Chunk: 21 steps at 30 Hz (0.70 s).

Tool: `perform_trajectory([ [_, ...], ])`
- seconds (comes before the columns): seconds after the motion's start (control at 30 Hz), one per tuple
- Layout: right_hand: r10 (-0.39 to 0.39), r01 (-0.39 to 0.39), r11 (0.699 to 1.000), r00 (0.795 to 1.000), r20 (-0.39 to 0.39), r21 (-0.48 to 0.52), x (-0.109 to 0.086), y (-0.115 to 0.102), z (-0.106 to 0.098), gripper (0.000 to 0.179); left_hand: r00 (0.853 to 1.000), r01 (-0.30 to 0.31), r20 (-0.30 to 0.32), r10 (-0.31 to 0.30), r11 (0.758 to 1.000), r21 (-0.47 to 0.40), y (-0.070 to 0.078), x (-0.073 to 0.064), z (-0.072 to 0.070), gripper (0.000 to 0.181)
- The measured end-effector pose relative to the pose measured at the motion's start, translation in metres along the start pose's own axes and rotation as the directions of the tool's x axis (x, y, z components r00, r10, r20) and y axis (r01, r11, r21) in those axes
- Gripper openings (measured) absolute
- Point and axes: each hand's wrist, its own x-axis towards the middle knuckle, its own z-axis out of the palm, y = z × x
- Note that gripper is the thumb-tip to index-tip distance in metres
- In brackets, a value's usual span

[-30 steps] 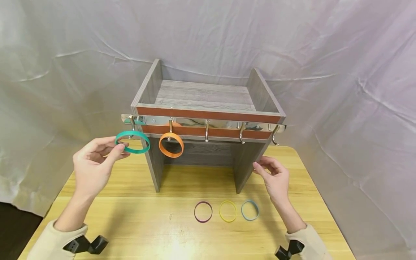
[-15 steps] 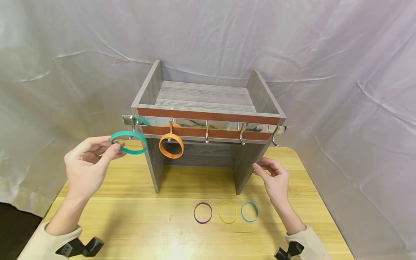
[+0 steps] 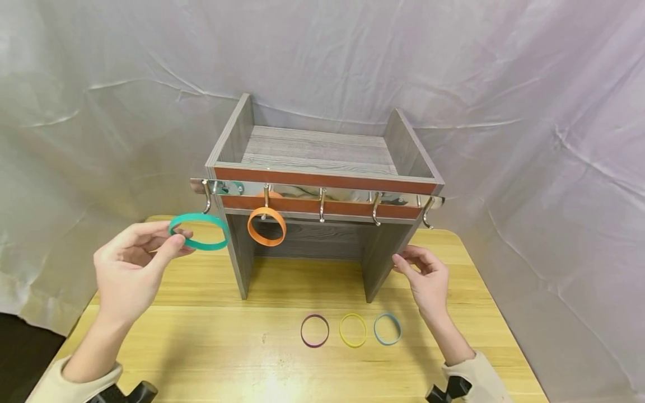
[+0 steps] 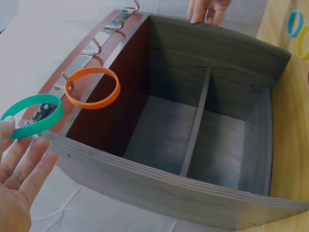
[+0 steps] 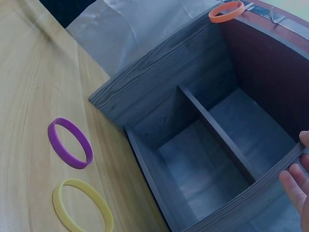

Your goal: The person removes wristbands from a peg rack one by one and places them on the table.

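My left hand (image 3: 128,271) pinches a green silicone wristband (image 3: 201,217) between thumb and fingers. In the head view the band is just below the leftmost hook (image 3: 207,198), its ring tilted nearly flat. An orange wristband (image 3: 267,242) hangs from the second hook (image 3: 266,193). At the right side panel of a grey wooden shelf (image 3: 322,151), my right hand (image 3: 425,277) grips the panel edge; in the right wrist view its thumb is on the inner side and the fingers (image 5: 292,186) are outside.
A purple wristband (image 3: 314,345), a yellow wristband (image 3: 353,345) and a blue wristband (image 3: 387,342) lie in a row on the wooden table (image 3: 227,347) before the shelf. Three more hooks stick out along the metal strip. Grey cloth (image 3: 322,56) hangs behind.
My left hand has drawn the green wristband a little left, then down, so it no longer overlaps the leftmost hook in the head view. The right hand stays put.
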Motion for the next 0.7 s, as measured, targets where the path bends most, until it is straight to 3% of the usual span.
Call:
perform_trajectory([
  [0.5, 0.011, -0.011, 1.000, 1.000, -0.005, -0.004, 0.000, 0.000, 0.000, 0.017, 0.997, 0.065, 0.031, -0.064, 0.997, -0.028, -0.015, -0.029, -0.004, 0.037],
  [0.7, 0.008, -0.008, 1.000, 1.000, -0.003, -0.002, 0.000, 0.000, 0.000, 0.018, 0.994, 0.107, 0.019, -0.107, 0.994, 0.026, -0.020, -0.038, -0.003, 0.033],
])
